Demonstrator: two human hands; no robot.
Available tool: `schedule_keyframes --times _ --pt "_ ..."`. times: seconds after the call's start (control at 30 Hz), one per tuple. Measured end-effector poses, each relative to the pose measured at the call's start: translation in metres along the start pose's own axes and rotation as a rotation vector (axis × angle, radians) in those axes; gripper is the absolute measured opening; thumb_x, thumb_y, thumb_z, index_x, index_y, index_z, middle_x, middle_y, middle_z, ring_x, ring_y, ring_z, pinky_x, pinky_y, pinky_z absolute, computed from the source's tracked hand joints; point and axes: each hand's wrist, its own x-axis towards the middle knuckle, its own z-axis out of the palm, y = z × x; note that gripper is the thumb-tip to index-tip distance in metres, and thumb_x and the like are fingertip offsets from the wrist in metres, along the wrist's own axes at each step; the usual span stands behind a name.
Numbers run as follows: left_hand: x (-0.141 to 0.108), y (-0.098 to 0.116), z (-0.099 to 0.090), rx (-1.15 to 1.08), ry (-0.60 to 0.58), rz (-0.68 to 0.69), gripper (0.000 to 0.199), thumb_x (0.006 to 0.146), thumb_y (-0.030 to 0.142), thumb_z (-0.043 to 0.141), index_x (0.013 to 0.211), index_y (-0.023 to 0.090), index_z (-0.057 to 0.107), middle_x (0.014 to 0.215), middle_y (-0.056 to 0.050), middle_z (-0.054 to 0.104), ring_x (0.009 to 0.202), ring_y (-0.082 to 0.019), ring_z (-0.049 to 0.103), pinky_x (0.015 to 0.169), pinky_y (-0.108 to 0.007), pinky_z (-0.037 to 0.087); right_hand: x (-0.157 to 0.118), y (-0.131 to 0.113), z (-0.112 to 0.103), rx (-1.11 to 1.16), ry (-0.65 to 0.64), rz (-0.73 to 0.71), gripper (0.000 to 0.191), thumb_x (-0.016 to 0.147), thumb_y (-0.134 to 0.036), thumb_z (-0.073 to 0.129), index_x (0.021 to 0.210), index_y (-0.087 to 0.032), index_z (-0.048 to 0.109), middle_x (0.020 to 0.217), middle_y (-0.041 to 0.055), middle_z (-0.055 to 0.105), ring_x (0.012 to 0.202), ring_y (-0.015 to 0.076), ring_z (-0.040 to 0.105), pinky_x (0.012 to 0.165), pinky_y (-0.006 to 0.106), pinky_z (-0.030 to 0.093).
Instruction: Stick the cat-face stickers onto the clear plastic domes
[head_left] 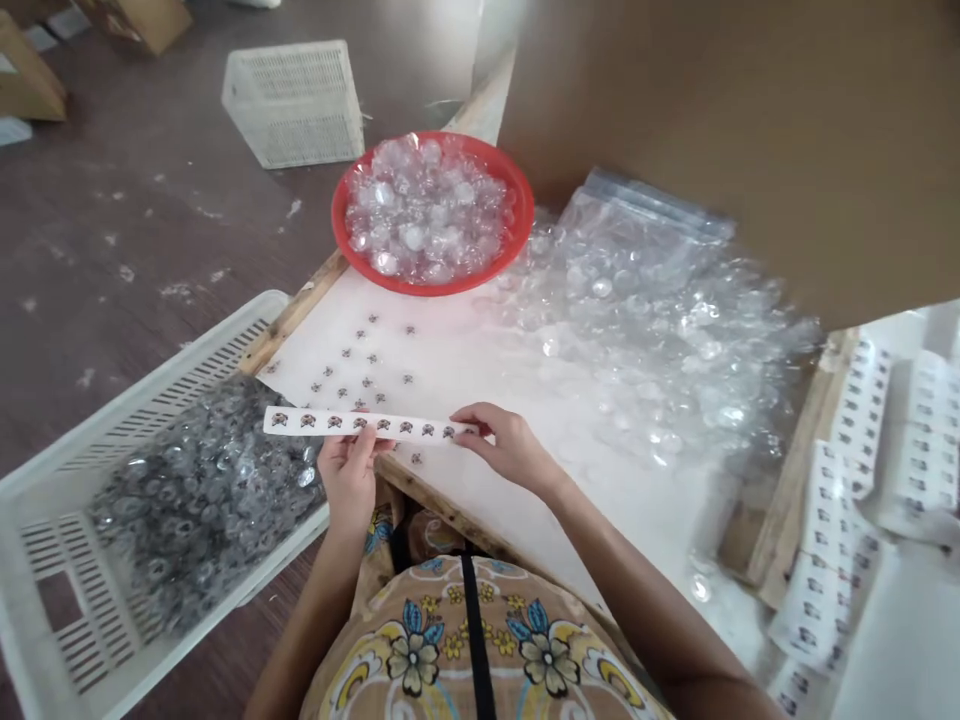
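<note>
A white sticker strip [311,422] with a row of small dark printed figures stretches level between my hands, above the front edge of the white table. My left hand [351,480] pinches it near the middle from below. At its right end, the fingers of my right hand [506,442] are closed on the strip. Several small loose printed figures [367,383] lie scattered on the white tabletop [480,345] just beyond the strip. Whether the right fingers are peeling one figure is too small to tell.
A red basin [343,245] full of clear round plastic pieces stands at the table's far corner. Clear plastic pieces [637,350] and bags [637,215] pile up on the right. A white crate [180,345] of dark pieces sits at the left. Printed sticker sheets [817,550] hang at the right.
</note>
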Motion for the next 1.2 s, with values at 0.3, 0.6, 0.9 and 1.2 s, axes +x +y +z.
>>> schedule_keyframes --times 0.3,0.6,0.9,1.2 --pt "-0.004 0.015 -0.006 0.168 -0.581 0.408 0.007 0.086 0.020 0.074 0.089 0.024 0.079 0.093 -0.007 0.074 0.095 -0.026 0.073 0.088 -0.044 0.060 0.004 0.018 -0.013 0.123 0.332 -0.169 0.002 0.088 -0.024 0.066 0.089 -0.025 0.067 0.093 0.0046 0.073 0.091 0.0203 0.070 0.082 0.035 0.056" --pt "-0.011 0.012 0.020 0.326 -0.381 0.059 0.020 0.089 0.037 0.070 0.100 0.021 0.074 0.097 -0.006 0.074 0.084 -0.020 0.071 0.077 -0.032 0.061 0.002 0.003 -0.015 0.074 0.117 0.024 0.007 0.083 -0.029 0.070 0.085 -0.023 0.068 0.073 -0.0005 0.069 0.064 0.0153 0.061 0.062 0.028 0.049" --pt "-0.012 -0.008 0.024 0.122 -0.113 -0.098 0.034 0.076 0.044 0.081 0.094 0.016 0.074 0.089 -0.004 0.076 0.077 -0.020 0.075 0.074 -0.035 0.066 0.001 0.001 -0.009 -0.111 0.233 -0.135 0.016 0.093 -0.022 0.054 0.086 -0.025 0.068 0.097 0.0066 0.073 0.091 0.0200 0.070 0.081 0.034 0.057" --pt "-0.012 -0.016 0.000 0.180 -0.082 -0.063 0.032 0.076 0.044 0.081 0.092 0.016 0.077 0.083 -0.005 0.078 0.069 -0.022 0.075 0.067 -0.033 0.065 0.069 0.018 -0.044 -0.058 0.356 0.199 0.017 0.080 -0.040 0.062 0.079 -0.023 0.059 0.073 0.0023 0.066 0.065 0.0175 0.060 0.064 0.031 0.050"
